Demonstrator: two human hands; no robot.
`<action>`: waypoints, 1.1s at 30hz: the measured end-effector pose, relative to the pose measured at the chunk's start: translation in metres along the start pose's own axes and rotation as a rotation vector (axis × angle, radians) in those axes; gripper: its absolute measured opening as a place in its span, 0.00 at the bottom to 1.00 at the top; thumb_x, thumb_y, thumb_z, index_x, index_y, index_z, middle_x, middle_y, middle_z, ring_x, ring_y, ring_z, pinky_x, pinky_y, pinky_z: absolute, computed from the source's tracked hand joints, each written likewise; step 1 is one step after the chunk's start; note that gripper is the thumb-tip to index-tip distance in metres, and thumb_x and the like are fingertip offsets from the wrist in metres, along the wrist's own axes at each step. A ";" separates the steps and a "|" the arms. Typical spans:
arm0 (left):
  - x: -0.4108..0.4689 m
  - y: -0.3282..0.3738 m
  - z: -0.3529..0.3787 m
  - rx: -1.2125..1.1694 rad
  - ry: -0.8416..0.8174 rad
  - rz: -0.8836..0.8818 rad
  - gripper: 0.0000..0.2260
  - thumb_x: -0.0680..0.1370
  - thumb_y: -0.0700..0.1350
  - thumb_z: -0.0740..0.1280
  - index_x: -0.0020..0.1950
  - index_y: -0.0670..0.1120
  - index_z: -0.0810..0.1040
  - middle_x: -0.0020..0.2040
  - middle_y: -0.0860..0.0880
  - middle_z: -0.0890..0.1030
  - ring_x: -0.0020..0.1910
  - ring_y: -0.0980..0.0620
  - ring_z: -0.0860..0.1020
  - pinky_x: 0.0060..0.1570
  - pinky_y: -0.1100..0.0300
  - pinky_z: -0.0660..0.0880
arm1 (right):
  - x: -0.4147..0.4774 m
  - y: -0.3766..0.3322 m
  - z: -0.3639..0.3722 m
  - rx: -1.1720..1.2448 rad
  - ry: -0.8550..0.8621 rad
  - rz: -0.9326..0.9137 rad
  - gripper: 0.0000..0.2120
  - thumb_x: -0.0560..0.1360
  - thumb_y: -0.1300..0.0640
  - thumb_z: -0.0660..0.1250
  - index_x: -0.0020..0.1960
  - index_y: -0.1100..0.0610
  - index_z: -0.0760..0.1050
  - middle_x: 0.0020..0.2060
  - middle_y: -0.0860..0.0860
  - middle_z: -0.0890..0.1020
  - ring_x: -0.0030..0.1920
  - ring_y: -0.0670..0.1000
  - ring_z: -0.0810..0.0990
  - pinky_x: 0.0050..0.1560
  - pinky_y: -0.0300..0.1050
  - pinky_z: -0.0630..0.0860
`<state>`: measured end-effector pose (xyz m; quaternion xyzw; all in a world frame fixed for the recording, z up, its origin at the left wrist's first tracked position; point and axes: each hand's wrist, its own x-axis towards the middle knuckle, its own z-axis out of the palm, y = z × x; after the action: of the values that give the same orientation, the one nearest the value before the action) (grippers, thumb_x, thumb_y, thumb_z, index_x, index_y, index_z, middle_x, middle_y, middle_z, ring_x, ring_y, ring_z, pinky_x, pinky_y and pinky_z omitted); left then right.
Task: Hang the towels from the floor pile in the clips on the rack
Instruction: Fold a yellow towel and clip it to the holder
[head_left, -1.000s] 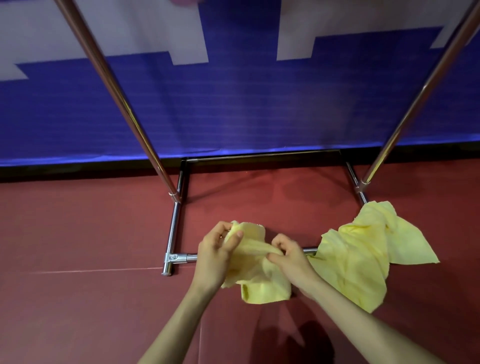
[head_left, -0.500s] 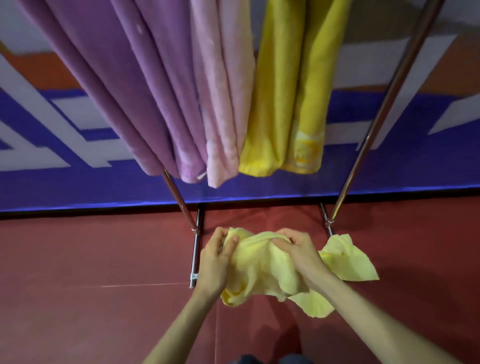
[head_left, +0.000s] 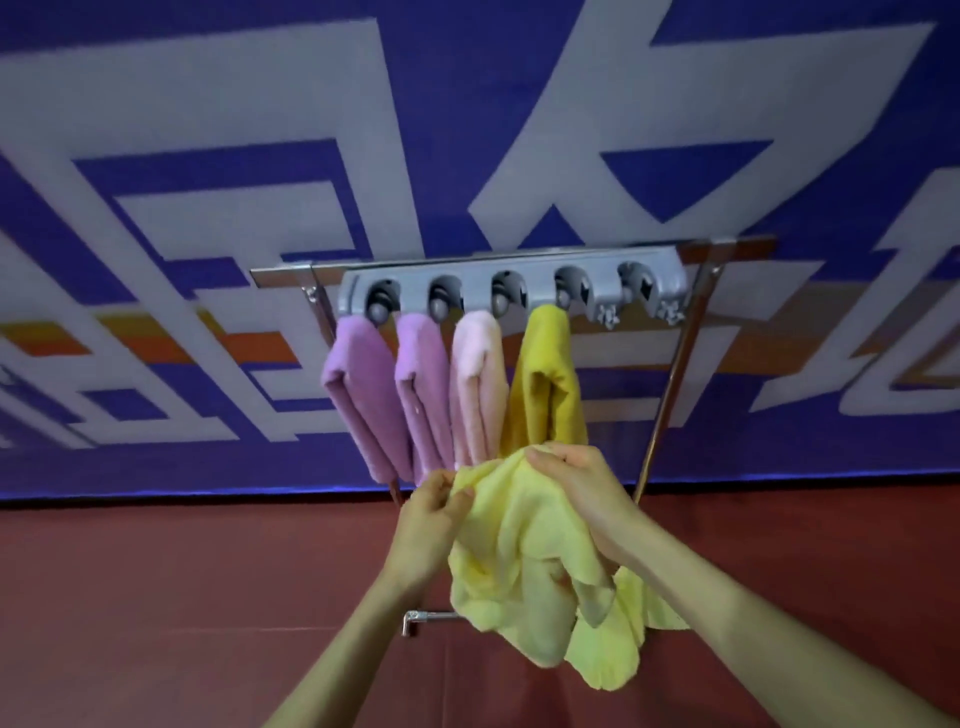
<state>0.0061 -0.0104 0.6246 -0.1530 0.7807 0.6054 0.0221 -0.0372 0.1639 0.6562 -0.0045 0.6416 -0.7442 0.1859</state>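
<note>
Mustard towel (head_left: 545, 374) and pink towel (head_left: 478, 384): lower ends hidden behind pale yellow towel (head_left: 519, 545). Rack base bar (head_left: 426, 618): only the left elbow shows, the rest is behind that cloth. Clip rail (head_left: 511, 296) mechanisms blurred. Lowest yellow folds: one towel or two, cannot tell.

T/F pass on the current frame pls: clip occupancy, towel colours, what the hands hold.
1. The left hand and right hand both grip the pale yellow towel. True.
2. All five clips on the grey clip bar hold towels. False: the rightmost clip is empty; four are filled.
3. The leftmost towel and the second towel are both purple. True.
4. The pale yellow towel already hangs from a clip. False: it is held below the bar, in no clip.
5. The pink towel hangs rightmost. False: the mustard towel hangs to its right.
</note>
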 end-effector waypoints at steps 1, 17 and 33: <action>-0.003 0.012 -0.004 -0.025 0.007 0.009 0.02 0.79 0.41 0.64 0.50 0.44 0.76 0.36 0.53 0.77 0.36 0.56 0.74 0.37 0.64 0.71 | -0.001 -0.014 0.004 0.003 -0.009 0.008 0.21 0.73 0.55 0.69 0.48 0.76 0.73 0.41 0.61 0.77 0.44 0.56 0.75 0.47 0.50 0.70; -0.041 0.085 0.005 0.158 -0.041 0.599 0.20 0.71 0.49 0.68 0.59 0.54 0.64 0.58 0.53 0.65 0.60 0.58 0.67 0.59 0.72 0.64 | 0.007 -0.120 0.039 0.089 0.013 0.028 0.03 0.77 0.63 0.64 0.45 0.63 0.74 0.39 0.60 0.76 0.41 0.55 0.75 0.46 0.48 0.71; 0.000 0.163 -0.021 0.470 0.066 0.470 0.08 0.71 0.45 0.67 0.34 0.48 0.70 0.28 0.53 0.70 0.29 0.57 0.67 0.30 0.61 0.62 | -0.019 -0.088 0.028 0.164 -0.013 0.125 0.17 0.67 0.70 0.59 0.54 0.64 0.75 0.39 0.58 0.76 0.40 0.53 0.74 0.43 0.45 0.71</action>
<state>-0.0337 0.0053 0.7830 0.0208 0.9133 0.3918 -0.1087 -0.0363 0.1524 0.7494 0.0460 0.5762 -0.7811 0.2360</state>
